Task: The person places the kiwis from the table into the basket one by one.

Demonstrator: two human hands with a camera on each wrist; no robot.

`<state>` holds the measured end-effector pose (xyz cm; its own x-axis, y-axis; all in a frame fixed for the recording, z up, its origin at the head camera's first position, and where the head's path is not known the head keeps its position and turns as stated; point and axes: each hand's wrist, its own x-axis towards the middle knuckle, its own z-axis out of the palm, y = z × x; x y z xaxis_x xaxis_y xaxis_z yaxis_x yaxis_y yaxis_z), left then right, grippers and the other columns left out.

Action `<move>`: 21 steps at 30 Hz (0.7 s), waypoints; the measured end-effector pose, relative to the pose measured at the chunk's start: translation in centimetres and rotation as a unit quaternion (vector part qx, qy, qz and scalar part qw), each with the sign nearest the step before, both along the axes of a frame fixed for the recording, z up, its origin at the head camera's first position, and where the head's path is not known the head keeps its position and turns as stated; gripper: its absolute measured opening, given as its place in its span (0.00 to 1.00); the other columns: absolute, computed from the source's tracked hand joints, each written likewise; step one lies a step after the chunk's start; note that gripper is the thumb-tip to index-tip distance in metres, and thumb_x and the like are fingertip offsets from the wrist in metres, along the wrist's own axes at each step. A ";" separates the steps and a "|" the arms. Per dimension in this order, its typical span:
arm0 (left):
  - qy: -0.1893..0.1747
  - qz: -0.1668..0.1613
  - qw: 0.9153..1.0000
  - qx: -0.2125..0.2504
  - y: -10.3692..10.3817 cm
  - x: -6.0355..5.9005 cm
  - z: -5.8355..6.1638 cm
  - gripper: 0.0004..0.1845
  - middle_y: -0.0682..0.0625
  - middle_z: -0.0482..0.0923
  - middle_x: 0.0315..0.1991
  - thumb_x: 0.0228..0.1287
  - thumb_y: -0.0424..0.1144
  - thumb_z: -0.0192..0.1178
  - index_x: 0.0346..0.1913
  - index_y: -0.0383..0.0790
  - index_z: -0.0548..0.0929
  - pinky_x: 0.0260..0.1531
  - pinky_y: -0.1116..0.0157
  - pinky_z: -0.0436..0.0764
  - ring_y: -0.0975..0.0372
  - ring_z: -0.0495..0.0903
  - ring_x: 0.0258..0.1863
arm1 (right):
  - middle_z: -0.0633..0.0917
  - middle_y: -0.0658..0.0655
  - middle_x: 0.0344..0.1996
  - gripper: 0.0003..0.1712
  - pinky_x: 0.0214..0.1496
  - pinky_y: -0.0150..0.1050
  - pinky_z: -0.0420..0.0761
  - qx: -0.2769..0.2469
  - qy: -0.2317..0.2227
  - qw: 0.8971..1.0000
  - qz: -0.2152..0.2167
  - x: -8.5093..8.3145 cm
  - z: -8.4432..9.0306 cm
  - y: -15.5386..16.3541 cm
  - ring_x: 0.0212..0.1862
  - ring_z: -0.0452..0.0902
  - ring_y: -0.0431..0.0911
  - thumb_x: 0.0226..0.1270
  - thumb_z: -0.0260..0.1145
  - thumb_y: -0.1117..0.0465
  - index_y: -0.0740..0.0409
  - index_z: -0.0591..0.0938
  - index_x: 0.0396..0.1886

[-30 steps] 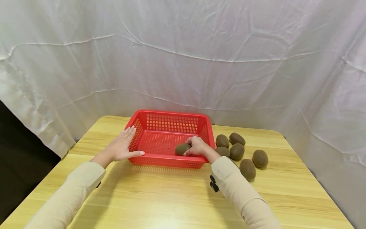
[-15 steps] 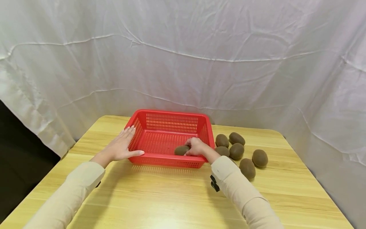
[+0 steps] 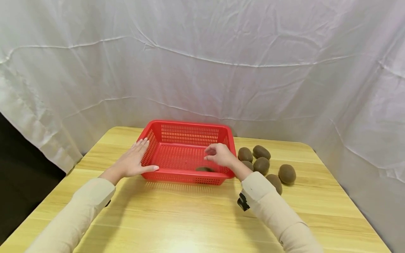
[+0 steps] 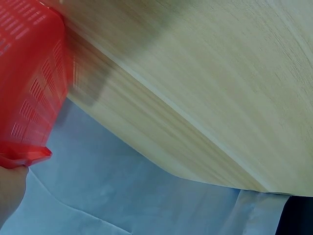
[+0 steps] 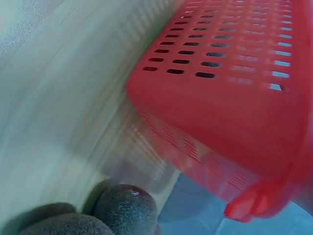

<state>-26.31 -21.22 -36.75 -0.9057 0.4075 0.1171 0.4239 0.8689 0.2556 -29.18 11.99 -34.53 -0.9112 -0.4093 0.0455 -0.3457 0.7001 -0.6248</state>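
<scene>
A red perforated plastic basket (image 3: 190, 123) stands on the table. My left hand (image 3: 134, 161) rests on its left front corner, fingers straight and thumb along the front rim; the left wrist view catches only a bit of that hand (image 4: 11, 193). Above the basket's right part is my right hand (image 3: 220, 155), fingers loosely bent with nothing between them. Just below it a brown kiwi (image 3: 204, 169) lies inside near the front wall, mostly hidden by the rim. Several more kiwis (image 3: 261, 166) lie on the table right of the basket, partly behind the right forearm.
The wooden table (image 3: 177, 218) extends in front of the basket. A white cloth curtain (image 3: 202, 70) hangs behind and at the sides. In the right wrist view, furry kiwis (image 5: 127, 210) sit close beside the basket's outer wall (image 5: 210, 117).
My right hand has let go of the kiwi inside the basket and risen a little up and to the right. The left hand keeps its place on the corner.
</scene>
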 end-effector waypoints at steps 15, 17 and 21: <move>0.001 0.006 1.000 -0.009 0.2 0.1 0.2 0.57 0.32 0.44 0.72 0.54 0.66 0.55 0.70 0.24 0.47 0.71 0.47 0.47 0.42 0.43 0.72 | 0.85 0.62 0.39 0.15 0.44 0.46 0.81 -0.098 0.123 0.985 -0.065 2.4 0.9 2.7 0.39 0.81 0.51 0.59 0.66 0.61 0.64 0.81 0.44; 0.000 0.006 1.000 -0.010 0.1 0.1 0.2 0.56 0.32 0.44 0.72 0.54 0.66 0.55 0.70 0.24 0.46 0.71 0.47 0.47 0.42 0.44 0.72 | 0.84 0.63 0.41 0.16 0.45 0.48 0.81 -0.102 0.131 0.984 -0.070 2.6 0.9 3.1 0.40 0.80 0.52 0.59 0.66 0.60 0.65 0.80 0.45; 0.000 0.007 1.000 -0.012 0.1 0.1 0.1 0.57 0.32 0.44 0.72 0.54 0.66 0.55 0.70 0.24 0.46 0.71 0.47 0.47 0.42 0.44 0.72 | 0.84 0.63 0.43 0.18 0.47 0.50 0.81 -0.111 0.148 0.980 -0.077 2.9 0.8 3.9 0.42 0.80 0.54 0.59 0.67 0.60 0.65 0.80 0.46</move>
